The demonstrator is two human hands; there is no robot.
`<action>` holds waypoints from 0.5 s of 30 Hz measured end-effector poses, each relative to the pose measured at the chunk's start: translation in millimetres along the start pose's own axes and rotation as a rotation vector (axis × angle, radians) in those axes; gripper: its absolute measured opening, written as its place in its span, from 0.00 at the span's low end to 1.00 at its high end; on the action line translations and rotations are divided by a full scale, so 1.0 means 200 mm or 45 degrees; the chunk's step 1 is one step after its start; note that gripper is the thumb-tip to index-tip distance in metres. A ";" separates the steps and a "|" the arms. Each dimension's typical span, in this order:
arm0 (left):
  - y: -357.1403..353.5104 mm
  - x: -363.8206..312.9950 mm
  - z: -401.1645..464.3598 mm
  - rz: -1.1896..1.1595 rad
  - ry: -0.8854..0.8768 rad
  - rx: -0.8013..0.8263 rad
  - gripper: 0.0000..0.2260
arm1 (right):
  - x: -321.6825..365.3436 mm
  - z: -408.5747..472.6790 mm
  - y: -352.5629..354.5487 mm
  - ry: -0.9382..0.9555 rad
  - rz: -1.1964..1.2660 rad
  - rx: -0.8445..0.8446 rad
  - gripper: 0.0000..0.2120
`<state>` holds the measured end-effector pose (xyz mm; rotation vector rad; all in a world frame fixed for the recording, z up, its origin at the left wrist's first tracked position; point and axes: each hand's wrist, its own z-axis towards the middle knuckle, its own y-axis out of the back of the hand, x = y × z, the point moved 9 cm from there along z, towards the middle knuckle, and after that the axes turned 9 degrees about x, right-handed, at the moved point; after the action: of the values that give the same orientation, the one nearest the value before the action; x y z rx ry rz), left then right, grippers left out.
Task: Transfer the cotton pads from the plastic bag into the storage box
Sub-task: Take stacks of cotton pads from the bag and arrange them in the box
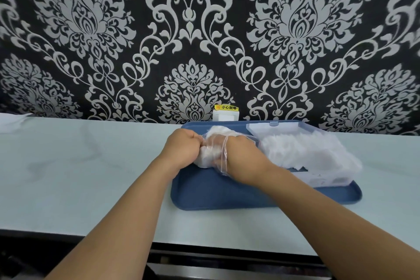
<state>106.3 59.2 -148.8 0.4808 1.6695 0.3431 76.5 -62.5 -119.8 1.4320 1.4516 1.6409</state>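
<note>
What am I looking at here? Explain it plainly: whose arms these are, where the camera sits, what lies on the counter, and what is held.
There is no machine here: a person wears a camera on the head, looking down at their own bare arms. On the pale counter lies a blue plastic tray. On it sits a clear plastic storage box, heaped with white cotton pads. The left hand grips a clear plastic bag from outside, while the right hand reaches inside it; its fingers are hidden. A white wall socket stands behind.
</note>
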 end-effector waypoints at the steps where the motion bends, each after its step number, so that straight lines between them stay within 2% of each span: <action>1: 0.00 -0.02 0.00 0.053 -0.033 -0.014 0.11 | 0.00 -0.02 0.00 0.052 0.025 -0.001 0.15; 5: -0.01 -0.07 0.00 0.218 -0.126 -0.066 0.11 | -0.07 -0.01 -0.06 0.142 0.007 0.110 0.11; 12: 0.00 -0.09 -0.01 0.245 -0.077 -0.147 0.14 | -0.10 -0.07 0.00 0.228 -0.071 -0.049 0.11; 15: 0.01 -0.07 -0.01 0.162 -0.049 -0.162 0.16 | -0.15 -0.08 -0.01 0.184 0.027 -0.067 0.02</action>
<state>106.3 54.0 -134.9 0.4961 1.5727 0.5272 70.9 -94.1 -130.9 1.3283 1.4642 1.8152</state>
